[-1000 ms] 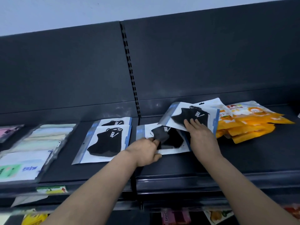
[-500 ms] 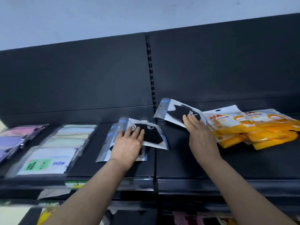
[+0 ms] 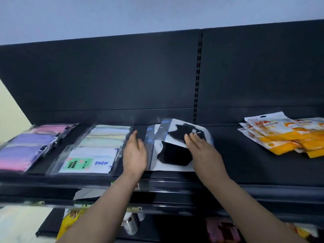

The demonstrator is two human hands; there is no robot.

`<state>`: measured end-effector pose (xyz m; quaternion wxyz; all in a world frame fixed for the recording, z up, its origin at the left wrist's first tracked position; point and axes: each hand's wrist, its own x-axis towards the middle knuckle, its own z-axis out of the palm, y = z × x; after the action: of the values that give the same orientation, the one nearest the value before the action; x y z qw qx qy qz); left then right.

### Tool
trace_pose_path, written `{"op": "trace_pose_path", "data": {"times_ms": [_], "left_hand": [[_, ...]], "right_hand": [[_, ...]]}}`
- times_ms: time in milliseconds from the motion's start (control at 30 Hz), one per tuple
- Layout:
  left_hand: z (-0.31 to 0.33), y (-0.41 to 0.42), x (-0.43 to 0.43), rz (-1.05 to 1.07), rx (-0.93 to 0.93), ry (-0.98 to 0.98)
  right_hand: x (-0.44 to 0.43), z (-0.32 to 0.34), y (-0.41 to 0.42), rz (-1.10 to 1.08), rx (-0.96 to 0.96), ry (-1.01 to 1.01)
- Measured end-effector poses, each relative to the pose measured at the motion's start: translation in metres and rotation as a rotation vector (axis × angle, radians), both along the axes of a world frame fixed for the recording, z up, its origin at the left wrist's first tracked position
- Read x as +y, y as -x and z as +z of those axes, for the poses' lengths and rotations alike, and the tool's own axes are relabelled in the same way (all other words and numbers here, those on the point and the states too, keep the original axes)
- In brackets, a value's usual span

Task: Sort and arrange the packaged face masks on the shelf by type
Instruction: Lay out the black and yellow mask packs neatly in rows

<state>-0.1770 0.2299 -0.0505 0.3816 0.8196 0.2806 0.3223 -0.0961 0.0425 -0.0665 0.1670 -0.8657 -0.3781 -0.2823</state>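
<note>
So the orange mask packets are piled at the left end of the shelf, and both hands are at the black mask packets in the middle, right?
Not quite. The head camera view shows the orange mask packets piled at the right end of the shelf, not the left. The rest holds: the left hand and right hand are at the black mask packets in the middle.

Both forearms were bare right down to the wrists, no sleeves showing anywhere in view; the left hand [image 3: 134, 156] and the right hand [image 3: 203, 151] wore no gloves, rings, watch or bracelet
</note>
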Motion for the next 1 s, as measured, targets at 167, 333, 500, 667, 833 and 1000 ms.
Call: {"op": "trace_pose_path", "data": {"times_ms": [167,333,500,667,833,1000], "left_hand": [[-0.012,0.005,0.017,-0.403,0.446,-0.315],[-0.028,0.013,0.018,-0.471,0.634,-0.433],[-0.018,0.008,0.024,-0.370,0.605,-0.373],[-0.027,0.008,0.035,-0.477,0.647,-0.204],[-0.032,0.000,0.032,-0.399,0.553,-0.083],[-0.033,-0.012,0.029,-0.350,0.605,-0.223]], "right_hand": [[0.021,-0.007,0.033,0.151,0.496,0.347],[0.016,-0.004,0.023,-0.098,0.571,0.060],[0.021,-0.013,0.021,-0.219,0.802,0.089],[0.028,-0.010,0.026,-0.207,0.848,0.028],[0.041,-0.014,0.017,-0.224,0.869,-0.099],[0.048,-0.025,0.003,-0.222,0.854,0.021]]}}
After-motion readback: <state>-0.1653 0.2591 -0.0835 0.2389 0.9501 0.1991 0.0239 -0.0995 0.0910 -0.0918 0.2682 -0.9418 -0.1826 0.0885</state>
